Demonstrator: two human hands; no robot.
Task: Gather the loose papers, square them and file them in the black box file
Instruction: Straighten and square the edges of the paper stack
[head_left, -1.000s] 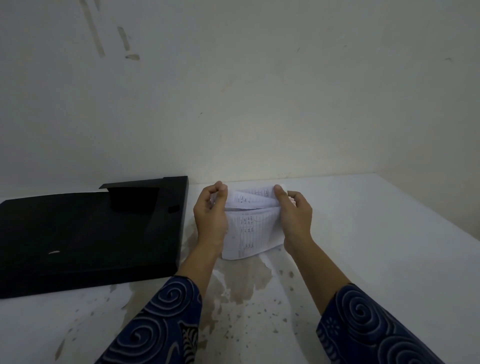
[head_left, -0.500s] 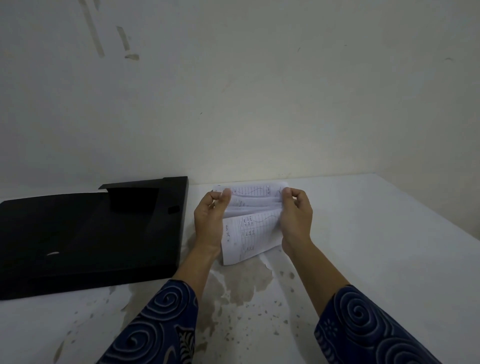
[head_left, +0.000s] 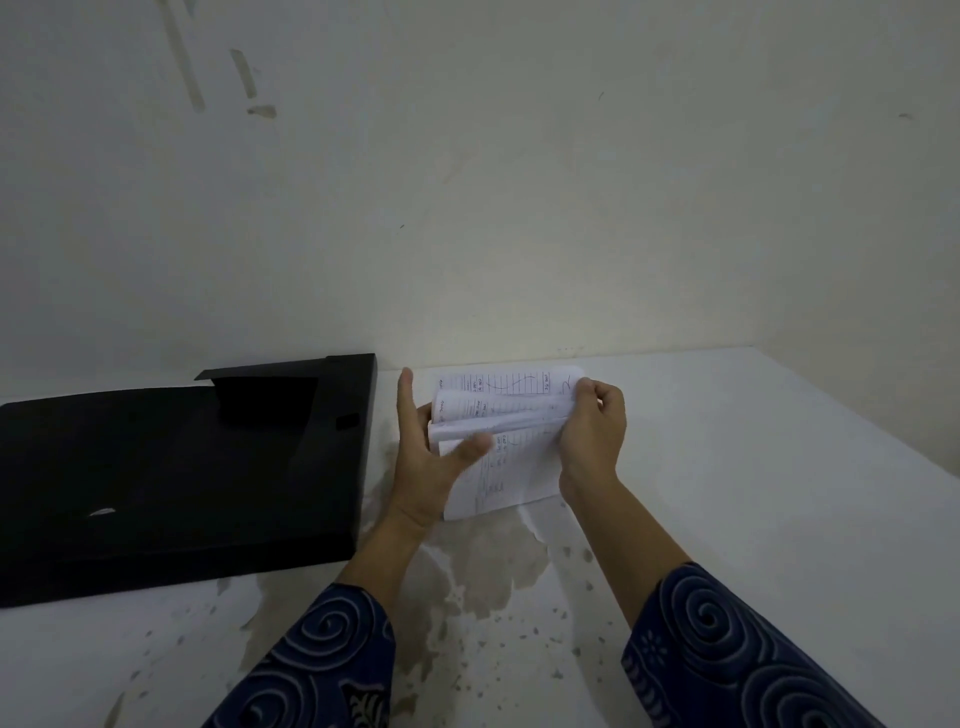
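Your right hand (head_left: 592, 436) is pinching the right edge of the papers (head_left: 511, 415) mid-frame. Your left hand (head_left: 426, 457) is spread wide, fingers behind the stack's left edge, thumb across the front. The black box file (head_left: 171, 467) lies open at left on the table (head_left: 753, 467).

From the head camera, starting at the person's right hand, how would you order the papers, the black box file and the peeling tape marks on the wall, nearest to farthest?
Measured from the right hand:
1. Papers: pinched in that hand, at its left.
2. Black box file: flat on the table, beyond the left hand.
3. Tape marks: high on the wall, upper left.
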